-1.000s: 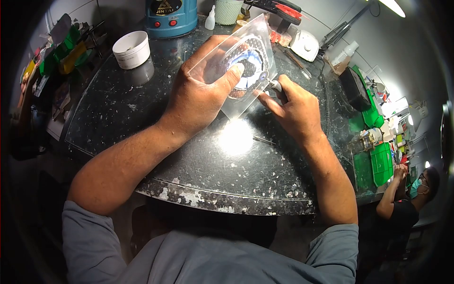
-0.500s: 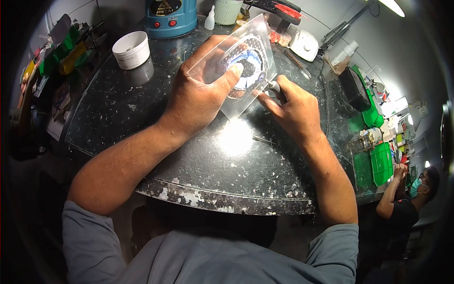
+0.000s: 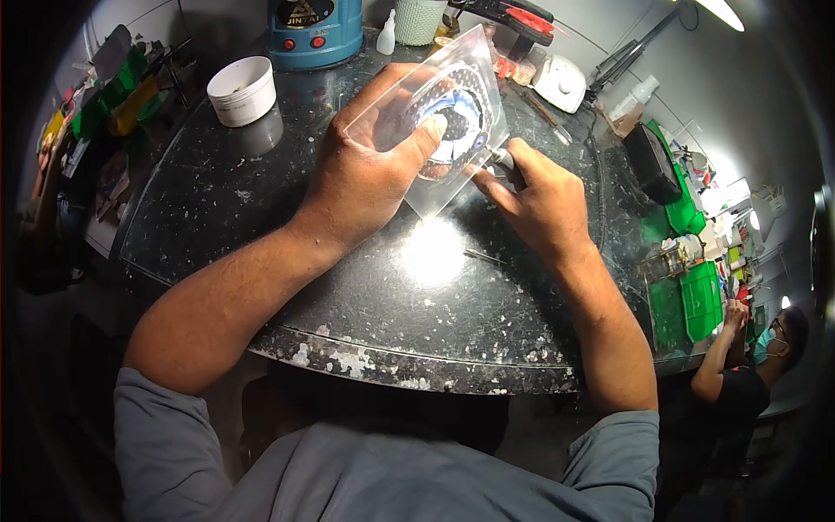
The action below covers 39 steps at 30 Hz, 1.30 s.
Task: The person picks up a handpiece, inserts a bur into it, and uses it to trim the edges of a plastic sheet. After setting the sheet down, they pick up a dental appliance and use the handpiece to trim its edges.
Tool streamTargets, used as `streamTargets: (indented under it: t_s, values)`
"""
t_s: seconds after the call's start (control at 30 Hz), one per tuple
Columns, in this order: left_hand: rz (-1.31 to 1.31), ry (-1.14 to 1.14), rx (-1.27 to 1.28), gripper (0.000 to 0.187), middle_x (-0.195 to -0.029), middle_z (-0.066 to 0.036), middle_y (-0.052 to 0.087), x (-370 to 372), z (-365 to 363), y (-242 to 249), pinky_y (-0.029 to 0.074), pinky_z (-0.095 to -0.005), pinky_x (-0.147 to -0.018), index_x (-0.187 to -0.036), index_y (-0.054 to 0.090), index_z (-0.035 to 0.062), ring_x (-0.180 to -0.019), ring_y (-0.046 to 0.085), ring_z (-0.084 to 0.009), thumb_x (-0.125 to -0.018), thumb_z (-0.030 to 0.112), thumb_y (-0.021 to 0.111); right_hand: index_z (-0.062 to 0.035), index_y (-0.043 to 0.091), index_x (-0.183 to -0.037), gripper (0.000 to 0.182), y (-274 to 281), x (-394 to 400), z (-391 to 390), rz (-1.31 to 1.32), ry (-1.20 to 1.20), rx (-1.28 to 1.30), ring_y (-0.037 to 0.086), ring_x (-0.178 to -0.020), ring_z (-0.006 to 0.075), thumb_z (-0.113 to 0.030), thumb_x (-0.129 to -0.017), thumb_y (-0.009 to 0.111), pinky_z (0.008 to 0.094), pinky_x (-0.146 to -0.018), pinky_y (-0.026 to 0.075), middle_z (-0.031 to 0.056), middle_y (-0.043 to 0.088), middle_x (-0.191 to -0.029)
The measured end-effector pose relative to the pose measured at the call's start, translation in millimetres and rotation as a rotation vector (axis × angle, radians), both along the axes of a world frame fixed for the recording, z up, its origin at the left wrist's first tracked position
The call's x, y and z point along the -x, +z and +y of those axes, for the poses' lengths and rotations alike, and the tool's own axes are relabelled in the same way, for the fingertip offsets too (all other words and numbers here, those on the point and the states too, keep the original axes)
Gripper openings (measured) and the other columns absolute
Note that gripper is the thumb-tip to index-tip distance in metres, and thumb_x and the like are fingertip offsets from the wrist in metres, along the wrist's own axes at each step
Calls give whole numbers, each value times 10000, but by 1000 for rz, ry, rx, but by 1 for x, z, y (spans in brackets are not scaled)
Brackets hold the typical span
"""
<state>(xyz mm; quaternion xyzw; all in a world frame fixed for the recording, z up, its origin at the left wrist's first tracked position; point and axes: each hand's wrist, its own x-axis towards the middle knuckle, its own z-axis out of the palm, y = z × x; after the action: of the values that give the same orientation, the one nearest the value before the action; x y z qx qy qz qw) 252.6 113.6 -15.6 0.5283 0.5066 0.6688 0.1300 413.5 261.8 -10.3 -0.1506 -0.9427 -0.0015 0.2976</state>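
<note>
My left hand (image 3: pixel 365 165) is closed on a clear square plastic sheet (image 3: pixel 465 65), held tilted above the table. Its thumb presses near the sheet's middle and the other fingers lie behind, seen through the plastic. A raised round area with rows of dots and a blue-white curved shape (image 3: pixel 470 109) shows in the centre. My right hand (image 3: pixel 548 191) is wrapped around a slim tool with a metal nose (image 3: pixel 502 157). The tool's tip is right at the lower right part of the round area. Most of its body is hidden in my fingers.
A white tub (image 3: pixel 242 96) and a blue machine (image 3: pixel 315 39) stand at the back left. A thin metal instrument (image 3: pixel 484 257) lies on the black table (image 3: pixel 391 304) below my hands. Green trays (image 3: pixel 700 300) line the right side, where a masked person (image 3: pixel 739 374) works.
The sheet and my left hand have shifted very slightly; both grips are the same. The tool's tip stays at the sheet.
</note>
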Motion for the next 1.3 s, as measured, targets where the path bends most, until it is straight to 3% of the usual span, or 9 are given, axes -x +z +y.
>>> streamTargets:
  t_s: [0.7,0.8,0.87,0.97,1.0,1.03,1.13,1.2,1.3]
  values:
    - [-108,-34,-11,387,-1318,-124,557,-3,0,2,641,-289,-824,-1352,468,43,-1199,591,-210,-982,59,579,-87,599,-849,377,0,-1,0,-18,7,-8,689,-665,283,-443,-877,721,395,-561,537,90,659,-733]
    - [-145,-33,-20,386,-1309,-117,557,-1,2,1,642,-297,-829,-1351,473,50,-1190,593,-201,-981,64,584,-86,605,-870,310,1,-2,4,12,37,32,692,-679,298,-377,-903,710,394,-568,534,115,682,-775]
    - [-254,-81,-71,394,-1283,-104,565,3,5,-1,644,-305,-826,-1358,468,57,-1167,602,-194,-982,73,585,-86,622,-916,209,3,-3,7,147,-52,315,694,-671,269,-286,-925,684,373,-588,531,143,692,-819]
    - [-436,-177,-126,395,-1277,-95,558,2,7,-2,637,-323,-851,-1365,455,76,-1146,610,-184,-988,77,576,-49,650,-997,179,7,-1,14,346,63,631,621,-608,140,-215,-937,681,307,-578,505,-2,652,-721]
    - [-435,-179,-125,395,-1277,-95,558,1,7,-1,637,-323,-851,-1365,455,76,-1146,610,-184,-988,77,576,-20,656,-972,169,10,-2,13,408,105,841,543,-527,92,-178,-932,703,258,-493,439,-52,592,-671]
    - [-500,-230,-95,433,-1276,-112,557,1,6,0,615,-355,-893,-1385,416,54,-1148,609,-192,-988,103,584,-20,656,-972,169,18,-3,10,410,103,842,543,-527,92,-178,-932,703,258,-493,439,-52,592,-671]
    - [-546,-354,-15,524,-1283,-140,544,2,5,2,555,-421,-985,-1419,365,33,-1189,584,-216,-981,203,595,-39,638,-937,142,26,-6,9,540,178,1209,374,-427,17,-118,-891,747,192,-397,276,-61,479,-601]
    - [-471,-428,77,614,-1364,-172,476,1,4,5,490,-520,-1063,-1432,380,32,-1311,496,-286,-949,380,536,-33,619,-956,173,23,-8,21,618,249,1300,375,-454,32,-135,-887,741,198,-423,318,-70,447,-603]
    - [-508,-625,174,640,-1371,-193,467,11,4,-3,491,-520,-1057,-1425,382,23,-1320,493,-294,-939,417,514,-16,619,-971,207,17,-9,37,640,242,1408,362,-487,38,-167,-886,732,208,-452,354,-72,428,-628]
